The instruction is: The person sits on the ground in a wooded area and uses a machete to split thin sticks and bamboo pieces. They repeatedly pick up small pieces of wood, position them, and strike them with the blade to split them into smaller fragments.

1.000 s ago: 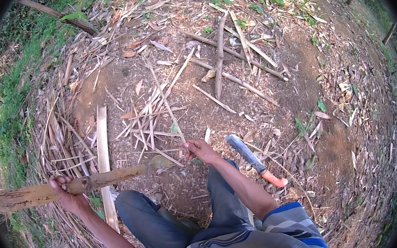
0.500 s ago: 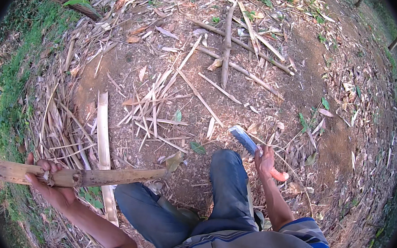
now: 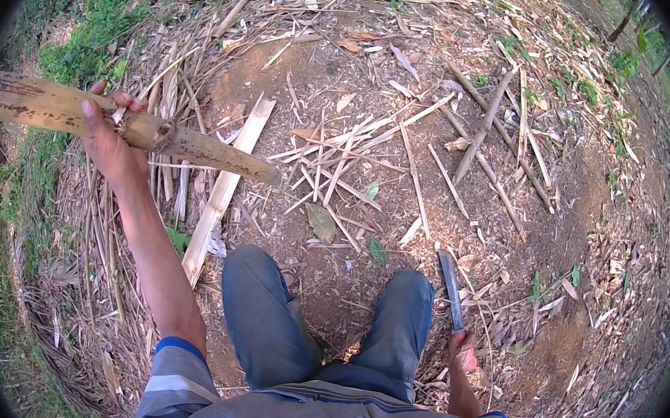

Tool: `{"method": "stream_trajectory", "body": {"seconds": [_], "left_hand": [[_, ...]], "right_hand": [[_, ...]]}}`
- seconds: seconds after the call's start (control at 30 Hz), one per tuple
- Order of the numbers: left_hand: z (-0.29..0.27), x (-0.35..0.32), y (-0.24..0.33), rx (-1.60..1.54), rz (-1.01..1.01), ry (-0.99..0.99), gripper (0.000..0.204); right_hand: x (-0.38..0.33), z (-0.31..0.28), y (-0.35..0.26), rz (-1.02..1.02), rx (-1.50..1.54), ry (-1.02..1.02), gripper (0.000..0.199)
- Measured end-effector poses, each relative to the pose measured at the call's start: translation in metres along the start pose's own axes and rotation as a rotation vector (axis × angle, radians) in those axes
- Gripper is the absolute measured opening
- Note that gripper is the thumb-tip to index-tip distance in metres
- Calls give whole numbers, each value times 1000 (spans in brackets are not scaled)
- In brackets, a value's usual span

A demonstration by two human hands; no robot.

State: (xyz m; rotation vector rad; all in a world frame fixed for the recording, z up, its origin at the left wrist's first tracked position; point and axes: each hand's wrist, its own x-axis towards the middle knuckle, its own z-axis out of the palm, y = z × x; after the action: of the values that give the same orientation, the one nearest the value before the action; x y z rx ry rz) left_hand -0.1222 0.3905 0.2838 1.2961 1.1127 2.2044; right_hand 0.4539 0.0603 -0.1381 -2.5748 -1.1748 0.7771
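Left hand point(image 3: 111, 143) grips a whole bamboo pole point(image 3: 117, 125) raised at the left; right hand point(image 3: 462, 352) clasps a machete point(image 3: 452, 278) low by the knee; splitting not begun, old strips point(image 3: 340, 157) lie ahead

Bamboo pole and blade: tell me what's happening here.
A person stands over bare dirt littered with split bamboo strips. The left hand grips a thick bamboo pole, held up roughly level. The right hand holds a long knife by its orange handle, blade pointing forward beside the right knee.
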Motion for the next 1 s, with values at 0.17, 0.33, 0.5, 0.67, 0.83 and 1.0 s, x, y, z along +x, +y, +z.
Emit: {"method": "stream_trajectory", "body": {"seconds": [0.17,0.33,0.5,0.67,0.83,1.0], "left_hand": [[-45,4,-43,167,-112,-71,46],[-47,-8,-34,164,-309,-151,37],[-22,-20,-24,243,-307,-324,43],[-24,-39,-19,264,-327,-331,35],[-9,-50,-24,229,-319,-348,30],[2,-58,-10,280,-301,-340,26]], "right_hand": [[-6,-21,-30,22,443,-135,30],[-43,-93,-186,-350,616,-160,27],[-81,-167,-356,-781,983,-346,40],[-144,-247,-509,-1290,957,-388,42],[-199,-312,-592,-1631,790,-55,39],[-218,-340,-618,-1593,589,-71,37]]}}
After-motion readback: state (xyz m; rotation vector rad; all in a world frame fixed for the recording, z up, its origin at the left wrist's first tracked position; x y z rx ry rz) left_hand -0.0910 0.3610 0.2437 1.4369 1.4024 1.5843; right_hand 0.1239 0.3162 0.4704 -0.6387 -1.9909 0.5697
